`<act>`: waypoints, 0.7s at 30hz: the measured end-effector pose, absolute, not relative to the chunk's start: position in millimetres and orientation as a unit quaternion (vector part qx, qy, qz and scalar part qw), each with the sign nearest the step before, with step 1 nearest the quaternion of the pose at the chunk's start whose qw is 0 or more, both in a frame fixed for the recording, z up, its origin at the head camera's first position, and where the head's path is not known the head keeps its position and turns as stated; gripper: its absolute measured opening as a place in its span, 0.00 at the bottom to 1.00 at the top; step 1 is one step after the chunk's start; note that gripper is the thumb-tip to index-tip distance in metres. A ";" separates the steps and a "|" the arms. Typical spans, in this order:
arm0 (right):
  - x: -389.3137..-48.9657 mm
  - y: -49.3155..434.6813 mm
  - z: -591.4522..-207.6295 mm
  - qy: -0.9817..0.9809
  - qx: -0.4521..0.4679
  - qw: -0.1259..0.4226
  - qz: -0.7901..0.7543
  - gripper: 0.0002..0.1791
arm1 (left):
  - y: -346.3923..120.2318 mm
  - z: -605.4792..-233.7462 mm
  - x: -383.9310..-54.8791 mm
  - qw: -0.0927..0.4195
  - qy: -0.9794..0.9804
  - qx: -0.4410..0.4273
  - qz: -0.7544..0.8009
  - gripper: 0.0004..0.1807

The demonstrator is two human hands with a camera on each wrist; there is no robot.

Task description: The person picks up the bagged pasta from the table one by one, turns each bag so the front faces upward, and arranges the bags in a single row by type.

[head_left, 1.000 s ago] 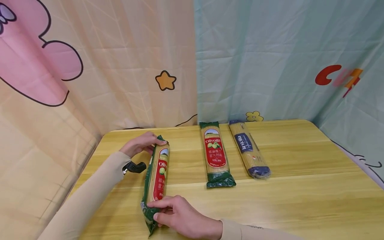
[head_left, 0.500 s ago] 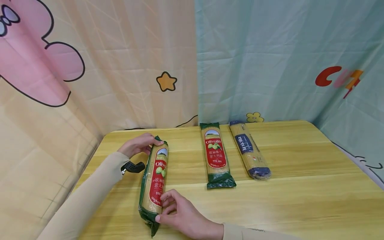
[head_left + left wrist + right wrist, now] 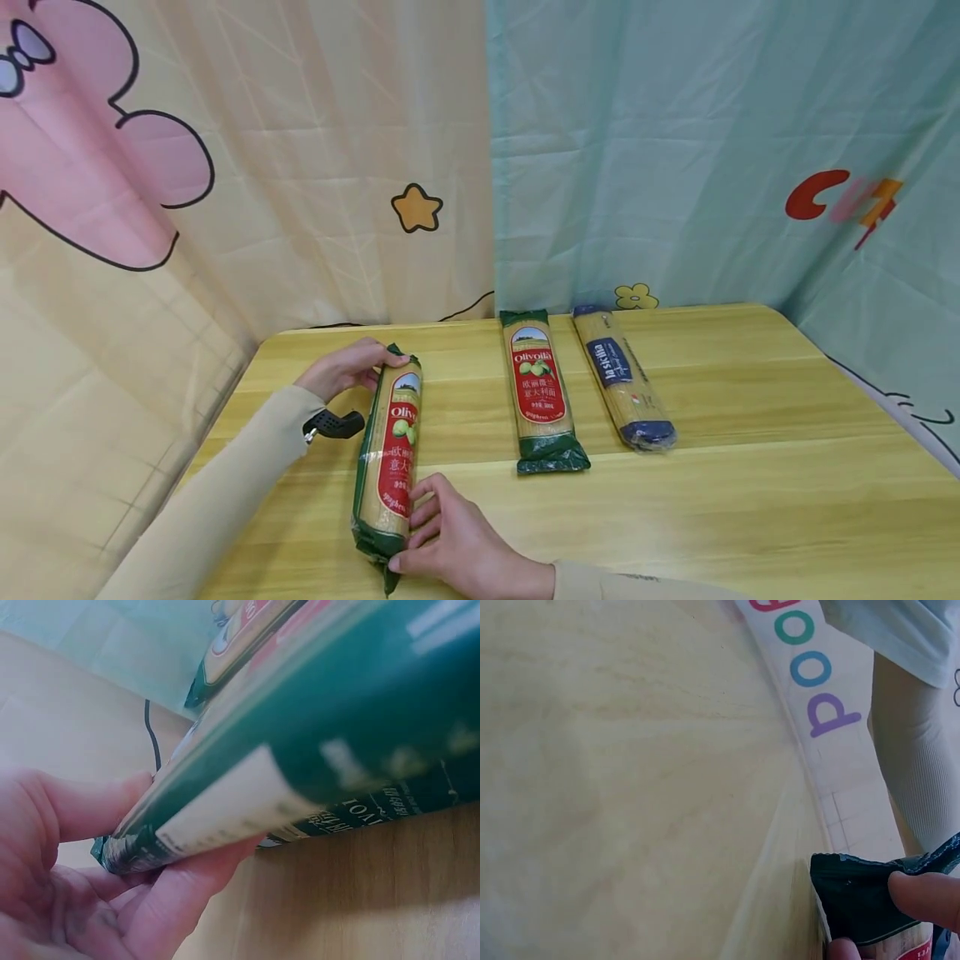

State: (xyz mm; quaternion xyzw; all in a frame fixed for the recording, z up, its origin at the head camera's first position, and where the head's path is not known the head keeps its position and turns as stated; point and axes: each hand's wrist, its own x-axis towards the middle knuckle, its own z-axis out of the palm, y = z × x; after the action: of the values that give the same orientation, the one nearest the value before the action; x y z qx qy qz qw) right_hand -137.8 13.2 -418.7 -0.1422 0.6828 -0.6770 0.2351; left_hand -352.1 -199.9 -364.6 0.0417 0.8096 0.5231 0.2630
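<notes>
A pack of spaghetti [image 3: 390, 458] with a red label and green ends lies lengthwise at the table's left. My left hand [image 3: 351, 368] grips its far end; in the left wrist view the thumb [image 3: 97, 802] is on one side and fingers [image 3: 191, 892] reach beneath. My right hand [image 3: 468, 537] holds the near end from the right, thumb at the green wrapper [image 3: 855, 896] and fingers along the pack's side. To the right lie a second, matching spaghetti pack [image 3: 537, 392] and a blue-ended pasta pack [image 3: 626, 379].
The wooden table [image 3: 750, 500] meets a printed curtain [image 3: 637, 150] at its back edge and along both sides. A black band [image 3: 336, 423] sits at the left wrist, close to the held pack.
The held spaghetti pack has rolled so more of its label shows. My right fingers have shifted from over its near end to its right side; my left hand keeps its grip.
</notes>
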 end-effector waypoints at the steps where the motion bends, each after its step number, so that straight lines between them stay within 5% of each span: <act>1: -137.1 12.4 -419.2 0.687 -0.145 0.228 -0.674 0.27 | -200.0 -364.8 -351.8 0.263 0.810 0.040 0.523 0.16; 8: -132.0 7.0 -422.4 0.712 -0.151 0.186 -0.660 0.17 | -199.6 -369.6 -351.6 0.262 0.802 0.028 0.536 0.17; 21: -135.6 6.1 -424.4 0.694 -0.145 0.208 -0.673 0.16 | -207.0 -376.6 -354.1 0.261 0.784 0.012 0.563 0.16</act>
State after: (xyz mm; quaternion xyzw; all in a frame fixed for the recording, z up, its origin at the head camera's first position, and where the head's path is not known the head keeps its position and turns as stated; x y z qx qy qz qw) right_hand -135.6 6.1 -424.4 -0.1454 0.6942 -0.6734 0.2084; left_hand -354.1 -207.0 -376.6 0.0121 0.7845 0.5626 0.2607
